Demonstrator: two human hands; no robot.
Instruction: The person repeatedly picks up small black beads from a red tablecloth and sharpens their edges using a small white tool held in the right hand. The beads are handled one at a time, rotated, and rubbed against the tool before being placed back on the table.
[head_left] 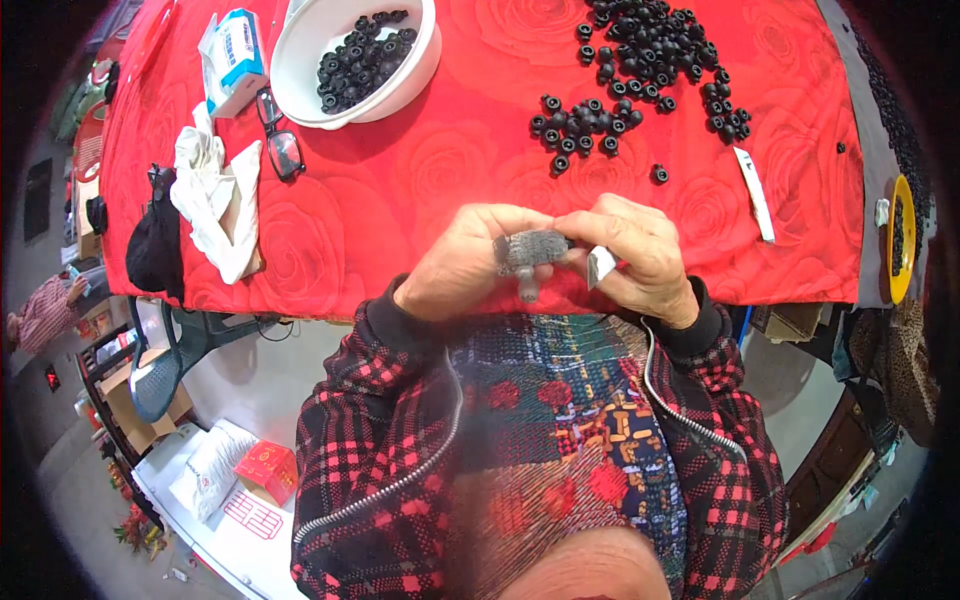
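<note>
My left hand [455, 262] and my right hand [640, 245] meet above the table's near edge, both closed with fingertips together. Grey knitted material [535, 250] wraps a finger of my left hand. A sliver of a small black rubber part [571, 243] shows where the fingertips meet; most of it is hidden. From my right hand sticks a short, flat white-and-silver piece, like a cutter blade [600, 266]. Beyond my hands, many round black rubber parts [650, 50] with holes lie in a loose pile, and one single part [659, 174] lies nearer to me.
A white basin [425, 70] holds more black parts. Left of it are a tissue pack [235, 65], glasses [284, 150], white gloves [215, 190] and a black cloth [155, 240]. A white strip [755, 195] lies right on the red tablecloth [400, 180]; a yellow tray [902, 240] stands farther right.
</note>
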